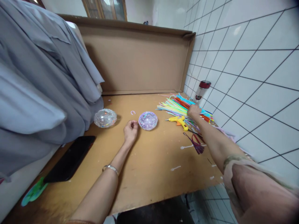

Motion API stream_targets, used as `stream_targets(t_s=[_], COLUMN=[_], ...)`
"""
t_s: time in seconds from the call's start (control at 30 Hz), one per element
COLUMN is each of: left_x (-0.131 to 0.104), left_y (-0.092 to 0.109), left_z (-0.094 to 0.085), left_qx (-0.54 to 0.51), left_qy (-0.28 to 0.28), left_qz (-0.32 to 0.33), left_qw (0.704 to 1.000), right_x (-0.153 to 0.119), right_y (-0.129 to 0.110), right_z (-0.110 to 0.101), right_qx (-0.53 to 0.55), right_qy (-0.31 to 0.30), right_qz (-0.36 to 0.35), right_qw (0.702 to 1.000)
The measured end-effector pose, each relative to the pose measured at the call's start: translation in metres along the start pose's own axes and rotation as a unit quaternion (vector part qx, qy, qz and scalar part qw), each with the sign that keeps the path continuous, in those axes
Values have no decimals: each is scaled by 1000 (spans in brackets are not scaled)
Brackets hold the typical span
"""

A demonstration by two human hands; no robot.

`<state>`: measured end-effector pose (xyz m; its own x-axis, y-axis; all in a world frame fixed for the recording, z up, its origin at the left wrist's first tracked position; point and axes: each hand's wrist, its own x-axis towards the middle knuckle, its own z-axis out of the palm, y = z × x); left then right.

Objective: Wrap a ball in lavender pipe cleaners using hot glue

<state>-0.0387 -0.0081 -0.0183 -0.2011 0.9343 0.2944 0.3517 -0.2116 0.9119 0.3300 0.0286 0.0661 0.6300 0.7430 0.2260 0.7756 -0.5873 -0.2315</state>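
My left hand [130, 130] rests on the table just left of a purple speckled bowl [148, 120], its fingers curled together; whatever may be in them is hidden. At the right, my right hand [194, 110] reaches over a pile of colourful pipe cleaners [173, 105]. Its fingers curl down among them, and what they grip cannot be made out. A small pale curved piece [133, 112] lies beyond my left hand. Between the bowl and my right arm is a yellow glue gun [178, 121]. Farther left sits a clear speckled bowl [105, 118].
A black tablet-like slab [71, 158] and a green object [34, 192] lie at the left, beside hanging grey cloth [42, 77]. A cardboard panel [140, 59] stands at the back. By the tiled wall are a red-lidded bottle [202, 89] and a dark red tassel [198, 144].
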Motion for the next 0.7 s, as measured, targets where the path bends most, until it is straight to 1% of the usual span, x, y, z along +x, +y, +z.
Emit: stream_targets(t_s=[0.13,0.3,0.47,0.63,0.7], left_x=[0,1,-1,-1,0], left_y=[0,2,4,5,6], left_z=[1,1,-1,0,1], left_qx=[-9,-6,-4,-7,-5], left_qy=[-7,-7,-15,-12,-10], left_qz=[-2,-4,-3,-2,-2], left_qw=[1000,1000,1000,1000,1000], right_x=[-2,2,3,5,8], right_y=[6,14,14,16,18], right_z=[-1,-8,-19,-25,-30], right_qx=[41,110,165,187,174], right_qy=[17,37,68,97,126], right_qz=[4,37,66,84,44], right_qw=[999,993,982,974,976])
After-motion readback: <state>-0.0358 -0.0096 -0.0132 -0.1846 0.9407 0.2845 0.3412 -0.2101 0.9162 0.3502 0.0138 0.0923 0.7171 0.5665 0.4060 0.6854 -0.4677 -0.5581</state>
